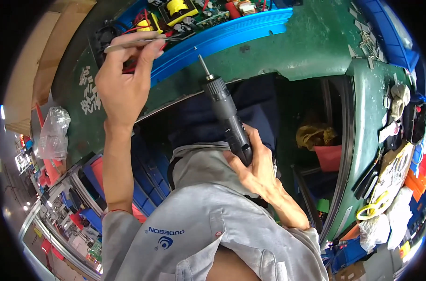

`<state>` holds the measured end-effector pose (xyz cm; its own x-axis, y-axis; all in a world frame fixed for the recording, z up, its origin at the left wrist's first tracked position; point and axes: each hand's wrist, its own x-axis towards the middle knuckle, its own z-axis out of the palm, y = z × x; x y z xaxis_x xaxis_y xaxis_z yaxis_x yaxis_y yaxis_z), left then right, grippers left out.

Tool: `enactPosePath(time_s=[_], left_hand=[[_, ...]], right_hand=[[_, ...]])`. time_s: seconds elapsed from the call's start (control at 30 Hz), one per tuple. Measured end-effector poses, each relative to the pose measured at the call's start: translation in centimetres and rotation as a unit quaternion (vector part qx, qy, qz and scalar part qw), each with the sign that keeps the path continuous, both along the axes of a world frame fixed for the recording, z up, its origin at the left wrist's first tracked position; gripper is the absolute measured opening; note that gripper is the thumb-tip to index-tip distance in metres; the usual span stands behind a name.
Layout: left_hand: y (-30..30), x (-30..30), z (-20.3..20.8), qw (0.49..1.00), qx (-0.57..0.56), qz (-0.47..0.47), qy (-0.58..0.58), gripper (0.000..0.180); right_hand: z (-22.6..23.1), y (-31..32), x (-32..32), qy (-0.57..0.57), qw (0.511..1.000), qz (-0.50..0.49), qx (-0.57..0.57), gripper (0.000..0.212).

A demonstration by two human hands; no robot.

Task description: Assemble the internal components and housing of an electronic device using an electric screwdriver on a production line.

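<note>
My left hand [121,89] is raised over the near left part of a blue metal housing [231,33], pinching slim metal tweezers [128,44] whose tips point right. Inside the housing sit a circuit board and yellow-wrapped transformers [177,6], with red wires close to my fingers. My right hand [255,171] grips the lower end of a black electric screwdriver [226,110]. Its bit points up and away, toward the housing's near edge. A tiny screw-like piece [195,48] shows just beyond the bit tip; whether they touch I cannot tell.
On the green bench [311,47], small white pieces [89,91] lie at left. Loose screws and grey strips [368,44] lie at right beside a blue bin [391,33]. A clear plastic bag [55,133] hangs far left; yellow-handled scissors [374,208] are at right.
</note>
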<state>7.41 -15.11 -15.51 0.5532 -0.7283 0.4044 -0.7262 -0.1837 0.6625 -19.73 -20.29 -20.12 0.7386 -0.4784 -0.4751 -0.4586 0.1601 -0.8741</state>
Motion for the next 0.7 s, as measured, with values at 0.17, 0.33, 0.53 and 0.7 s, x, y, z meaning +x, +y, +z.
enactPosePath(time_s=[0.17, 0.33, 0.53, 0.7], left_hand=[[0.4, 0.0, -0.1, 1.000, -0.006, 0.011, -0.004, 0.018], [0.1, 0.4, -0.5, 1.000, -0.006, 0.012, -0.005, 0.018], [0.0, 0.7, 0.0, 1.000, -0.017, 0.008, -0.019, 0.014], [0.0, 0.2, 0.2, 1.000, -0.004, 0.003, 0.022, 0.012]], right_hand=[[0.3, -0.2, 0.5, 0.005, 1.000, 0.010, 0.017, 0.059], [-0.1, -0.7, 1.6, 0.003, 1.000, 0.000, -0.006, 0.059], [0.3, -1.8, 2.0, -0.032, 0.999, -0.013, 0.021, 0.051], [-1.4, -2.2, 0.9, -0.089, 0.939, -0.023, 0.331, 0.085]])
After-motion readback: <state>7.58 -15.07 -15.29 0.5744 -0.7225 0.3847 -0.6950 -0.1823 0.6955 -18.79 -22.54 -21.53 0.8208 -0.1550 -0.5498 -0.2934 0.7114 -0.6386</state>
